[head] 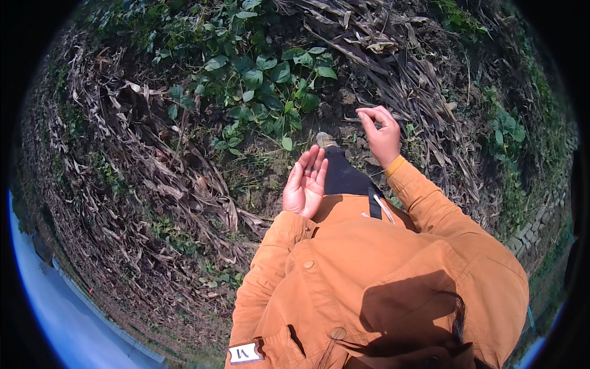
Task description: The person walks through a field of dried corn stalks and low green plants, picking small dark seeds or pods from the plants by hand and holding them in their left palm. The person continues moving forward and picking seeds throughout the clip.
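Observation:
My left hand (304, 184) is held palm up in front of my waist, its fingers slightly curled into a shallow cup. Nothing can be made out on its palm. To the right and a little farther forward, my right hand (383, 136) is raised over the soil, back upward. Its thumb and forefinger come together at the tips; whether something tiny sits between them cannot be seen. Ahead of both hands grows a leafy green bean-like plant (269, 83), apart from them. Below the hands a shoe (325, 139) and a dark trouser leg (343, 173) show.
Dry maize stalks and leaves (177, 180) lie in a long heap on the left. Another band of dry stalks (415, 87) runs along the right. Small green plants (504, 127) grow beyond it, near a stone edging (530, 230).

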Demonstrator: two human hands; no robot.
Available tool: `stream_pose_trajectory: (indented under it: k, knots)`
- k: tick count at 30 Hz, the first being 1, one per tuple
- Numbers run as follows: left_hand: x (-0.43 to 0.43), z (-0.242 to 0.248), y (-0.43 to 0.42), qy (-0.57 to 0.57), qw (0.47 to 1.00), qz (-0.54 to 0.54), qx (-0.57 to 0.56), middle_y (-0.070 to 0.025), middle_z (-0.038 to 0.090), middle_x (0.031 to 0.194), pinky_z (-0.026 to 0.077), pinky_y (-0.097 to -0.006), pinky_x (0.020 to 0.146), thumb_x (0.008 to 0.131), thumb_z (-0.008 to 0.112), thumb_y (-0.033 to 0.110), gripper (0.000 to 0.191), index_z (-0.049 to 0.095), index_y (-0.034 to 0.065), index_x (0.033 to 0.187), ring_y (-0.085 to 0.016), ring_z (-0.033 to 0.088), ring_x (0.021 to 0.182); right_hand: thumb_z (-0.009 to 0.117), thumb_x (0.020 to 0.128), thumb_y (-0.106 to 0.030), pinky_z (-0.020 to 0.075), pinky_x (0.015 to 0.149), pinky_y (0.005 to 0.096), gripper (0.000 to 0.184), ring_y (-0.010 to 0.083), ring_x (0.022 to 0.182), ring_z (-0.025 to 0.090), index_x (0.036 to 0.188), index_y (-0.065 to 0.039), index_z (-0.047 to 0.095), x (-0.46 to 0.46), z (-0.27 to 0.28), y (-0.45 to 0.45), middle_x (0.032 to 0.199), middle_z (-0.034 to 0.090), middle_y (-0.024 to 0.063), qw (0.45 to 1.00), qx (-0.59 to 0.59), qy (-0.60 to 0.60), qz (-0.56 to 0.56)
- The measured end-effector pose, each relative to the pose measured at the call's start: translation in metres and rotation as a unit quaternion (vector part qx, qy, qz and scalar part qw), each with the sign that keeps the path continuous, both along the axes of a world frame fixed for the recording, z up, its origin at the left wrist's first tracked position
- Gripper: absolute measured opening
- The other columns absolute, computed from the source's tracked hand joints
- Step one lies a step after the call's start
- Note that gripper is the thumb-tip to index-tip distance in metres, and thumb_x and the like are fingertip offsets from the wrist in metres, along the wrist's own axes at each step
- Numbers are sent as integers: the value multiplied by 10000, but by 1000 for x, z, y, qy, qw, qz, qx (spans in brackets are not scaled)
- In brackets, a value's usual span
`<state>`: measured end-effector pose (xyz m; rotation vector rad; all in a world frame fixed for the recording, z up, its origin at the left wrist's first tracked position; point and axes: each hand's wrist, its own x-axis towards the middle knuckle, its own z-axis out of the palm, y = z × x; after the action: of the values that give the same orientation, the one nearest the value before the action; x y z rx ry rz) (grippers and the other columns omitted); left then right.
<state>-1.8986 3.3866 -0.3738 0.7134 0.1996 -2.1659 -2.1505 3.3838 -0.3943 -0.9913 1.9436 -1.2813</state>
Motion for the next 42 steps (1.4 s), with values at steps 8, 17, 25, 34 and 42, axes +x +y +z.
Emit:
stream_pose_trajectory:
  k: [8,17,25,34,42]
  knots:
    - [-28,20,-12,-16,997,-21,-73,-102,476,1652,339,-449,1309,1183,379,286,423,571,64,1487,-278,390,1565,808,873,-231,435,1096,525,351,264,992,633,1204,-126,758,54,105,12,991,631,46,916,-88,263,289]
    - [-35,27,-25,-25,995,31,-89,-121,547,1594,368,-428,1287,1185,369,247,404,609,41,1436,-270,450,1523,796,833,-206,450,1095,512,96,255,956,660,873,-124,765,77,105,-5,888,670,31,896,-106,325,285]
    - [-30,38,-53,-35,994,-4,-100,-108,618,1494,417,-422,1243,1170,428,250,389,616,25,1426,-252,551,1401,771,862,-185,488,995,467,99,288,902,684,852,-90,748,89,110,-29,889,713,64,902,-92,332,260]
    - [16,23,-99,-20,997,-41,-59,-105,624,1471,421,-418,1230,1175,411,269,401,618,34,1426,-245,559,1385,769,826,-159,509,865,435,86,303,864,661,814,-95,713,131,102,-79,854,685,64,888,-97,346,289]
    - [92,22,-180,-22,995,-86,-44,-115,593,1514,411,-423,1239,1180,391,270,413,592,27,1446,-261,538,1412,755,837,-165,508,877,439,100,314,857,666,809,-89,697,202,93,-153,853,694,73,910,-64,305,272]
